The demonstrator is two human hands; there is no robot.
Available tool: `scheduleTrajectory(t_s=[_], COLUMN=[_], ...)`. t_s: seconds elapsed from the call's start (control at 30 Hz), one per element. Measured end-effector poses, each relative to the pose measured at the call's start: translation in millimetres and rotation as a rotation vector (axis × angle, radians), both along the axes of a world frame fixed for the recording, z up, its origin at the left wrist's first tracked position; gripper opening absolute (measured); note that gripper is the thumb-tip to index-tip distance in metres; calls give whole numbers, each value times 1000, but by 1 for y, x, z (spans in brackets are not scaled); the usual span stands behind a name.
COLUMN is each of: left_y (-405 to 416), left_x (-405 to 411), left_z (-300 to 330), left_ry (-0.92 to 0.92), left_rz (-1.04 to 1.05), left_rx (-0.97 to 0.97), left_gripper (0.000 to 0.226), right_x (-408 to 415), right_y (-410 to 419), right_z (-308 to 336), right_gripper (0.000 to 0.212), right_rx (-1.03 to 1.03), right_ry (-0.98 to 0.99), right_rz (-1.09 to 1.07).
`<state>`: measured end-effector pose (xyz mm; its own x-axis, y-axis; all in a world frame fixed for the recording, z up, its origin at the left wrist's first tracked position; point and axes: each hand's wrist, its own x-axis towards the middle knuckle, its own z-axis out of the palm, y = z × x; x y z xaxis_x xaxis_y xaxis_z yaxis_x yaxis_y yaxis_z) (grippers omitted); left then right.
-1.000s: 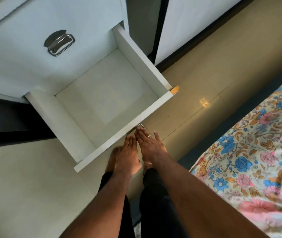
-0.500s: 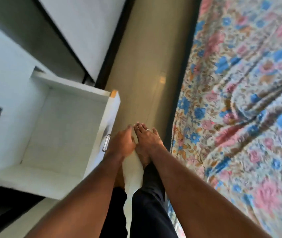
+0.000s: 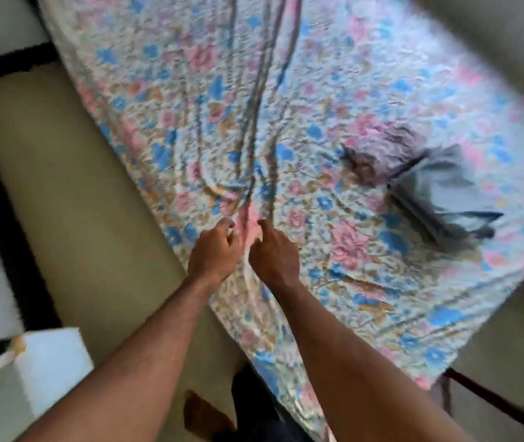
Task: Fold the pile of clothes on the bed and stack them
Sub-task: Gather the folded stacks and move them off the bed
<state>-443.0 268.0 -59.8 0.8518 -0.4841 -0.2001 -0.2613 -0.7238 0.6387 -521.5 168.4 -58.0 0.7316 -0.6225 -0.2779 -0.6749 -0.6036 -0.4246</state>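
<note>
A bed under a floral pink-and-blue sheet (image 3: pixel 334 90) fills most of the view. Two garments lie on its right part: a crumpled grey one (image 3: pixel 442 199) and, touching it on the far side, a dark purple-brown one (image 3: pixel 381 151). My left hand (image 3: pixel 214 250) and my right hand (image 3: pixel 273 253) hover side by side over the near edge of the sheet, well left of the garments. The fingers of both are loosely curled and I see nothing in them. The frame is blurred by motion.
The corner of the pulled-out white drawer (image 3: pixel 53 355) sticks into the bottom left. Beige floor (image 3: pixel 78 186) runs between the wardrobe and the bed. A dark bed frame (image 3: pixel 493 400) shows at the bottom right, past the sheet's corner.
My view has swung from the drawer to the bed. Both hands left the drawer front and moved right over the sheet's edge. The two garments came into sight.
</note>
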Motion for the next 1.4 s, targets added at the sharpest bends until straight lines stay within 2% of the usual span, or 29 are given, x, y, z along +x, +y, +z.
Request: scheduleTrajectory(t_s=[0.17, 0.47, 0.57, 0.67, 0.83, 0.9, 0.97, 1.03, 1.13, 1.2, 1.33, 1.4], left_y=[-146, -322, -355, -390, -450, -474, -496, -515, -532, -541, -554, -562], left_x=[-16, -43, -60, -75, -72, -63, -57, -49, -45, -48, -49, -54], left_z=[16, 3, -6, -19, -35, -46, -56, -59, -61, -69, -77, -81], left_ry=[70, 171, 263, 390, 643, 692, 733, 771, 863, 886, 893, 915], left_rz=[-200, -504, -533, -587, -597, -561, -573, -566, -577, -601, -635, -630], left_rx=[-53, -2, -8, -13, -51, -62, -65, -64, -67, -34, 19, 20], left_gripper=[27, 23, 30, 44, 81, 111, 128, 132, 126, 125, 143, 127], right_x=[-55, -124, -145, -168, -199, -205, -209, -210, -210, -208, -203, -207], right_y=[-131, -281, -312, -349, -403, -424, -444, -459, -470, -473, -479, -487], right_z=[7, -6, -13, -26, -43, -47, -55, -62, -79, -87, -84, -91], right_gripper=[52, 45, 33, 20, 52, 71, 87, 103, 128, 136, 144, 143], right_rx=[-57, -71, -77, -49, 45, 171, 373, 564, 713, 785, 869, 875], right_ry=[-32, -81, -136, -204, -284, -290, -345, -458, -575, -587, -600, -631], right_rz=[-290, -632, -729, -926, -1291, -1387, -1482, -1559, -1586, -1538, -1484, -1499])
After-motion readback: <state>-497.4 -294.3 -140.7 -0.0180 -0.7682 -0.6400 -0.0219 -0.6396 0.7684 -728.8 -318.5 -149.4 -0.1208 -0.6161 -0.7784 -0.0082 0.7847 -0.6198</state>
